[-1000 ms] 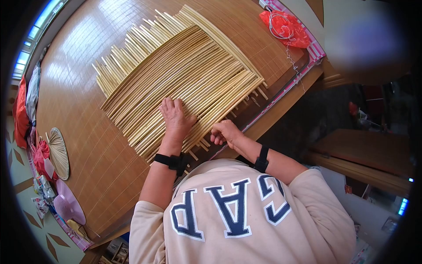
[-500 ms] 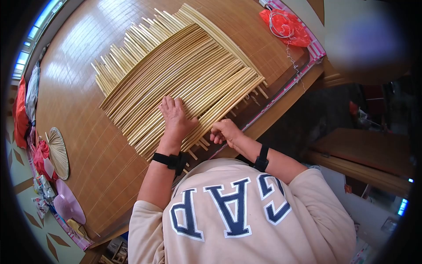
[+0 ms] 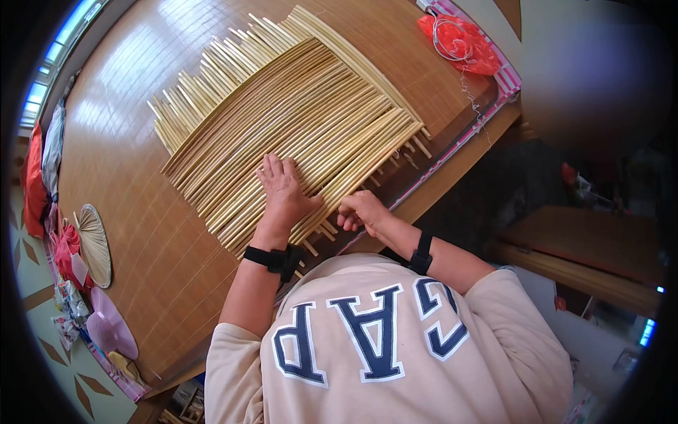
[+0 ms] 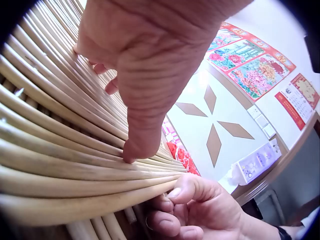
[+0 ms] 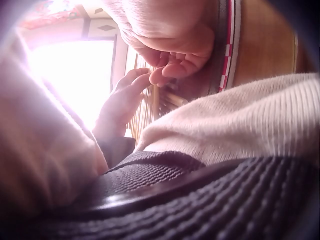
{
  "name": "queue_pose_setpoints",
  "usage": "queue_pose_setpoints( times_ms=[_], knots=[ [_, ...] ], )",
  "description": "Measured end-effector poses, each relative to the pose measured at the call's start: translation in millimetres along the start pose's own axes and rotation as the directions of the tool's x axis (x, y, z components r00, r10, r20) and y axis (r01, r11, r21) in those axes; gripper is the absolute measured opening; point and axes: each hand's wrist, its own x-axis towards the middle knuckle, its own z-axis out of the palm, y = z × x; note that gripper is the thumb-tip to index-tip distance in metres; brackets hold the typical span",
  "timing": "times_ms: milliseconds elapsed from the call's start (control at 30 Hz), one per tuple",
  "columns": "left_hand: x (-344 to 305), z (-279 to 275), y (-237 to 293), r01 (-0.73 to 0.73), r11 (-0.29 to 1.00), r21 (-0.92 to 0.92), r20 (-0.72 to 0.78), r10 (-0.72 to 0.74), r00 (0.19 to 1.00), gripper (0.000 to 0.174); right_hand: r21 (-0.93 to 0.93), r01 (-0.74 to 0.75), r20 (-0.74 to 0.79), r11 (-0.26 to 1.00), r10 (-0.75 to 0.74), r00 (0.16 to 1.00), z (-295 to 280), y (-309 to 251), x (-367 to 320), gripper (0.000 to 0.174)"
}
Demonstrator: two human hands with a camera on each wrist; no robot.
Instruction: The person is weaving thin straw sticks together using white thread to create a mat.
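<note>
A panel of pale, slender, reed-like sticks [image 3: 265, 116] laid side by side lies on the table. My left hand [image 3: 284, 194] rests on it near the close edge, fingers spread and thumb out to the side. In the left wrist view that thumb presses down onto the sticks. At the panel's near edge is my right hand [image 3: 360, 212], its fingers curled. The left wrist view shows its thumb and forefinger [image 4: 162, 202] pinching the outermost stick [image 4: 100, 201], the other fingers tucked below. Crosswise stick ends [image 3: 311, 249] poke out under this edge.
More stick ends [image 3: 219, 63] jut out along the panel's far side. A red plastic bag [image 3: 477, 53] with white cord lies at the table's right corner. At the left edge are a woven fan [image 3: 95, 247] and a pink hat [image 3: 111, 325].
My left hand's fingers have spread a little, staying in about the same spot on the sticks. The right hand stays at the near edge, hardly moved.
</note>
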Motion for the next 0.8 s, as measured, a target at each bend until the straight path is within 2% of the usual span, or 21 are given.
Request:
queue_pose_setpoints(
  times_ms=[133, 367, 433, 667, 800],
  knots=[
    [-2, -2, 9, 0.039, 0.999, 0.035, 0.005, -0.039, 0.999, 0.083, 0.011, 0.0, -0.016, 1.0, 0.0, 1.0, 2, 0, 0, 0.013],
    [1, -2, 2, 0.02, 0.999, 0.044, -0.027, -0.018, 0.999, 0.078, -0.012, 0.001, -0.016, 1.0, -0.001, 1.0, 2, -2, -2, 0.014],
    [3, -5, 1, 0.038, 0.999, -0.006, 0.017, -0.037, 0.999, 0.076, 0.007, 0.005, -0.005, 1.0, -0.005, 1.0, 1, -3, -4, 0.014],
    [3, -12, 1, 0.047, 0.999, -0.019, 0.098, -0.045, 0.994, 0.086, 0.013, -0.015, 0.023, 1.0, 0.014, 1.0, -1, 0, -3, 0.014],
    [1, -7, 3, 0.039, 0.999, 0.01, 0.065, -0.039, 0.997, 0.086, 0.014, 0.002, 0.015, 1.0, -0.003, 1.0, 0, 0, -4, 0.013]
  ],
)
